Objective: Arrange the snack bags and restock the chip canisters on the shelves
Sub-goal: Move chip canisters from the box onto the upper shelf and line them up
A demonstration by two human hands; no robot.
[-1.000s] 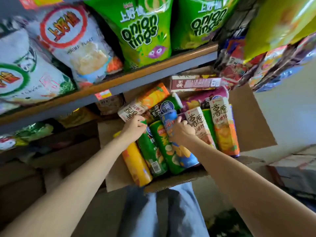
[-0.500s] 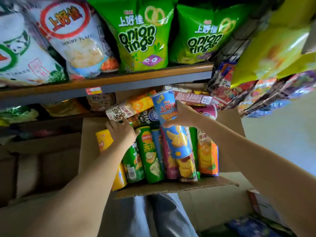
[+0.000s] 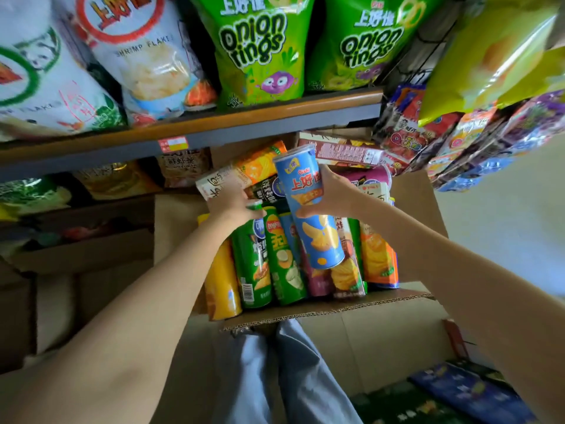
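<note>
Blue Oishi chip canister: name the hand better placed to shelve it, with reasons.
Right. The right hand already grips the blue Oishi canister, lifted clear of the cardboard box. The left hand is low among the packed cans, curled on a green canister.

Shop, snack bags on price-tagged shelf
</note>
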